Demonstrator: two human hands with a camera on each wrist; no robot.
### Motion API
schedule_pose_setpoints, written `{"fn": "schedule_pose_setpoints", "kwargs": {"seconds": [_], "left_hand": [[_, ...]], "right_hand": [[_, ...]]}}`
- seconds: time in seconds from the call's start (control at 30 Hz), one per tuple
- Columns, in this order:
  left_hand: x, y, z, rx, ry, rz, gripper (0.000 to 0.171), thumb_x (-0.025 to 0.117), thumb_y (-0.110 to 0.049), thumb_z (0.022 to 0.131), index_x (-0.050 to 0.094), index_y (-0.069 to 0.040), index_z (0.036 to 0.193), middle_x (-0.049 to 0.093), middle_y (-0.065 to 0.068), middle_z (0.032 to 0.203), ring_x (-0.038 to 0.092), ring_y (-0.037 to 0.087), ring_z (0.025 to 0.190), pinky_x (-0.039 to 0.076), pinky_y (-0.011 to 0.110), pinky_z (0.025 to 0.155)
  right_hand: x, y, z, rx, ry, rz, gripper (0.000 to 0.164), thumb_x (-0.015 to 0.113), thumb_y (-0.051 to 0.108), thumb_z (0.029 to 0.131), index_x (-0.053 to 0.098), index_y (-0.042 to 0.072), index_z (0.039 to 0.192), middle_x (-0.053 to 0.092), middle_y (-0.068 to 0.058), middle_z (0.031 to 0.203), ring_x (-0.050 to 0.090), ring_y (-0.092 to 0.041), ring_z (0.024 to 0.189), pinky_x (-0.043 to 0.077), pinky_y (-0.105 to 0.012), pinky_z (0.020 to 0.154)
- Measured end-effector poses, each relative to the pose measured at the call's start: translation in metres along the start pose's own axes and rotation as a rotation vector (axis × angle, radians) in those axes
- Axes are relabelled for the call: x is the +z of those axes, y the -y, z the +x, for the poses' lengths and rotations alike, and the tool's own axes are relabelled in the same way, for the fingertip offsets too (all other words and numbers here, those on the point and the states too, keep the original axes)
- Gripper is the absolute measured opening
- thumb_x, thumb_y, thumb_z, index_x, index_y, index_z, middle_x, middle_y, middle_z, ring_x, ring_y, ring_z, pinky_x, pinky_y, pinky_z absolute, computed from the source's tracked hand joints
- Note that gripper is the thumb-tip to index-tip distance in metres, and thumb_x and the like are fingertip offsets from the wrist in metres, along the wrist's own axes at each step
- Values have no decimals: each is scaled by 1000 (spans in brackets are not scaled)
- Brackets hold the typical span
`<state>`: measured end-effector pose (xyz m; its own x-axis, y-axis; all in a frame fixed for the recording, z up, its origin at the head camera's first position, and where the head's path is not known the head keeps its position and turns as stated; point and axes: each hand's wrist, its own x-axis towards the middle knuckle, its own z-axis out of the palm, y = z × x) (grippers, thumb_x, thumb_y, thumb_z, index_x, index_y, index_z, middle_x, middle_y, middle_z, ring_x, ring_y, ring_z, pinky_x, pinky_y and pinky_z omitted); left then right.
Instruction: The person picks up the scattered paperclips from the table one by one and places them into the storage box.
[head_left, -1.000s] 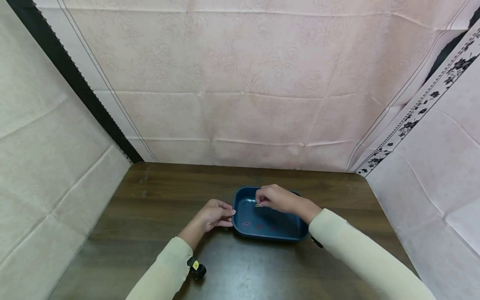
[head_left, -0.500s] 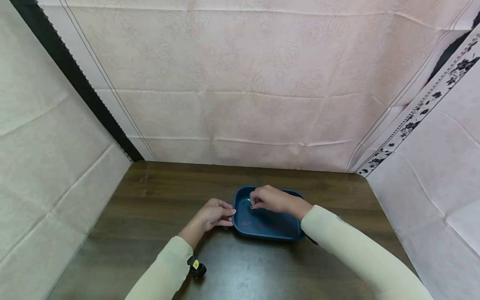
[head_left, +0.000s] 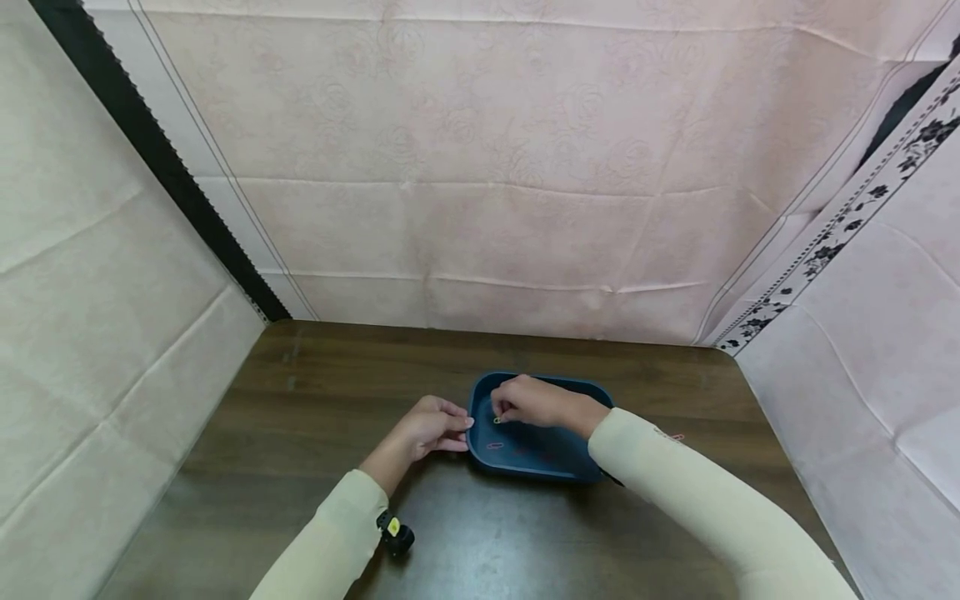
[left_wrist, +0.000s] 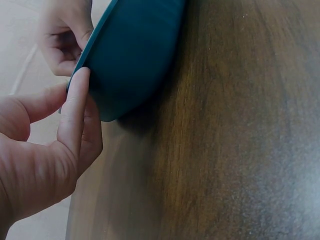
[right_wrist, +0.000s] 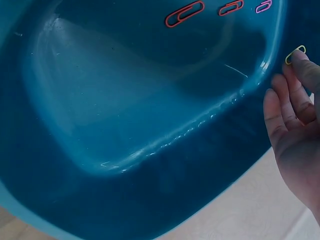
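Note:
A blue rectangular basin (head_left: 540,475) stands on the wooden table. My left hand (head_left: 431,429) grips its left rim, thumb on one side and fingers against the outer wall (left_wrist: 137,55) in the left wrist view. Over the inside of the basin, my right hand (head_left: 538,402) pinches a yellow paper clip (right_wrist: 295,52) between thumb and fingertip. On the basin floor lie a large red paper clip (right_wrist: 185,14), a second red paper clip (right_wrist: 231,7) and a pink paper clip (right_wrist: 263,6), side by side in the right wrist view.
Small reddish clips (head_left: 677,437) lie on the table (head_left: 300,467), partly behind the right sleeve (head_left: 697,483). Pale cloth hangs at the back (head_left: 480,167) and on both sides of the table.
My right hand has moved left inside the basin, carrying the yellow paper clip. Small reddish clips now show beyond the right sleeve. The left hand keeps its grip on the rim.

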<state>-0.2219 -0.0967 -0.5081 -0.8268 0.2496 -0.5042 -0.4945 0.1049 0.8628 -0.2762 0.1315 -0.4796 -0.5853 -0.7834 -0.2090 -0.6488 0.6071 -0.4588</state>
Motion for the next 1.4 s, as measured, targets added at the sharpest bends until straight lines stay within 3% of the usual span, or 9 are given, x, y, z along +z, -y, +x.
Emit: {"fn": "schedule_pose_setpoints", "kwargs": {"seconds": [0.47, 0.9, 1.4], "left_hand": [[0, -2, 0, -7, 8, -10, 27, 66, -9, 101, 61, 7, 123, 68, 23, 107, 70, 19, 79, 66, 35, 78], [0, -1, -1, -3, 11, -13, 28, 66, -8, 101, 61, 8, 124, 68, 24, 108, 71, 20, 81, 66, 34, 77], [-1, 0, -1, -2, 17, -20, 27, 67, -8, 100, 62, 8, 122, 68, 16, 97, 71, 18, 77, 66, 34, 77]], "right_hand": [[11, 0, 14, 21, 92, -30, 4, 69, 16, 101, 72, 17, 99, 62, 7, 85, 58, -6, 75, 55, -17, 71], [18, -1, 21, 18, 93, -71, 4, 70, 16, 100, 72, 19, 99, 66, 5, 88, 59, -5, 76, 55, -17, 71], [23, -2, 26, 24, 72, -126, 4, 71, 18, 100, 74, 17, 101, 66, 6, 88, 60, -6, 77, 56, -17, 74]]}}
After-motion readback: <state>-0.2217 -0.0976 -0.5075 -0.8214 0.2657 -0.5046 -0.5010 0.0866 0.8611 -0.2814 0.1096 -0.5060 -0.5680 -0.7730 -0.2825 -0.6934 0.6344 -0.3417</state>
